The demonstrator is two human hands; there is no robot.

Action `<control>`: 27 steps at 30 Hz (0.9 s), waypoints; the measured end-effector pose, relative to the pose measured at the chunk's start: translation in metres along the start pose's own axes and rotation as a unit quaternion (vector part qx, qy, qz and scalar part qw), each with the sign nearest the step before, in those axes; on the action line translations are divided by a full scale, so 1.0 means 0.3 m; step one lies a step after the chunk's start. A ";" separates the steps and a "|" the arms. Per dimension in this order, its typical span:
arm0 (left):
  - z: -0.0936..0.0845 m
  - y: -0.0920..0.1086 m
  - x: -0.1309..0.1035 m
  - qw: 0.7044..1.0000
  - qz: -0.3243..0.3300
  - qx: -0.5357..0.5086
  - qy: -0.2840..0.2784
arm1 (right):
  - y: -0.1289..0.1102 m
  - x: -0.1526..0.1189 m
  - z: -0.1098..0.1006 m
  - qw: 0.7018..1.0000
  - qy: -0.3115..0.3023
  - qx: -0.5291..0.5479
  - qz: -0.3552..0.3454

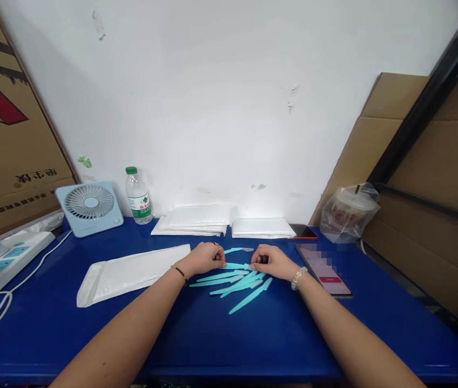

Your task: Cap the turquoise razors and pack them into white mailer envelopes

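Between my two hands is a slim turquoise eyebrow razor (pixel 237 266). My left hand (pixel 208 257) pinches its left end, and my right hand (pixel 271 262) pinches the other end. Right below lie several loose turquoise eyebrow razors (pixel 248 296), fanned out and partly overlapping on the blue table (pixel 229 345). Another razor with a pale, greyish tip (pixel 247 249) lies just beyond the hands, its left end hidden behind my left fingers. Left of my left hand is a white padded mailer (pixel 131 274), lying flat.
Stacked white mailers (pixel 196 216) and a smaller stack (pixel 261 227) lie by the wall. A blue fan (pixel 90 207), a water bottle (pixel 138 199) and a power strip (pixel 14 258) stand left. Phones (pixel 328 272) and a bagged drink cup (pixel 350 213) are right.
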State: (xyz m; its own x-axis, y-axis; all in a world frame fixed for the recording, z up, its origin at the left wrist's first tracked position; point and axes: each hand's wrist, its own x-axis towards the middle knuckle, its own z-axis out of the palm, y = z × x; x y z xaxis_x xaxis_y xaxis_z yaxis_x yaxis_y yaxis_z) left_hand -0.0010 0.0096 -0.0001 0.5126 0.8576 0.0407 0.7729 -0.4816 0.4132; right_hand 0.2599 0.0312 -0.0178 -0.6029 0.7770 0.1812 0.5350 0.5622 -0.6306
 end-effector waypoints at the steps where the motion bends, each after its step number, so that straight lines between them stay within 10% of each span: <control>1: 0.002 -0.003 0.003 1.000 -0.005 0.001 0.005 | -0.002 0.001 0.001 1.000 -0.004 0.000 -0.002; 20: 0.007 -0.050 0.017 0.992 -0.101 0.000 0.075 | 0.091 0.047 -0.020 0.990 0.108 -0.078 0.036; 27: 0.004 0.009 -0.007 0.999 -0.002 0.039 0.023 | 0.016 0.018 -0.013 0.997 0.013 -0.067 -0.023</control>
State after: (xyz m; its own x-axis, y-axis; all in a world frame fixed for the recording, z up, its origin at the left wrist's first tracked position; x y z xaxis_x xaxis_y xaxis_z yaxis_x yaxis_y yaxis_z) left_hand 0.0005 0.0062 -0.0001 0.4928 0.8662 0.0825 0.8028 -0.4892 0.3410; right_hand 0.2617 0.0393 -0.0169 -0.6140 0.7553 0.2293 0.5824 0.6295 -0.5144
